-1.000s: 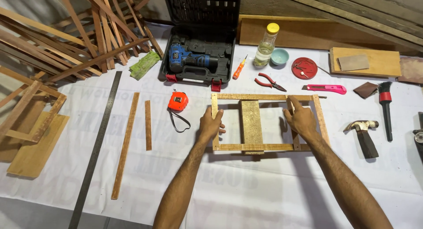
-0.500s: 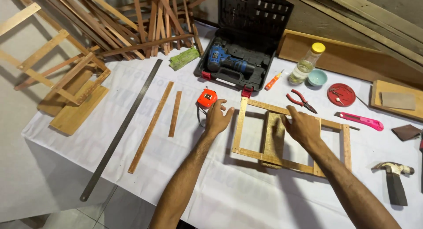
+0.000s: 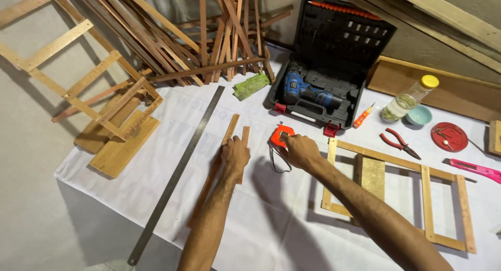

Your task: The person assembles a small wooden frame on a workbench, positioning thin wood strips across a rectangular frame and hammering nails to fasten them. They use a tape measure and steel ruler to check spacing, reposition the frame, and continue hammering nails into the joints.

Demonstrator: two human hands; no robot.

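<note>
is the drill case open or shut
Open. The black case has its lid tipped up at the back, and the blue drill lies in plain view in the bottom half.

The right hand (image 3: 300, 151) covers part of the orange tape measure (image 3: 281, 136), so the grip of the fingers cannot be told. The left hand (image 3: 235, 155) hides the middle of the short wooden strip (image 3: 244, 135). The wooden frame (image 3: 396, 195) is partly behind the right forearm. The pink knife (image 3: 477, 170) is cut by the right edge. The small pieces on the red lid (image 3: 449, 137) are too small to tell.
</note>
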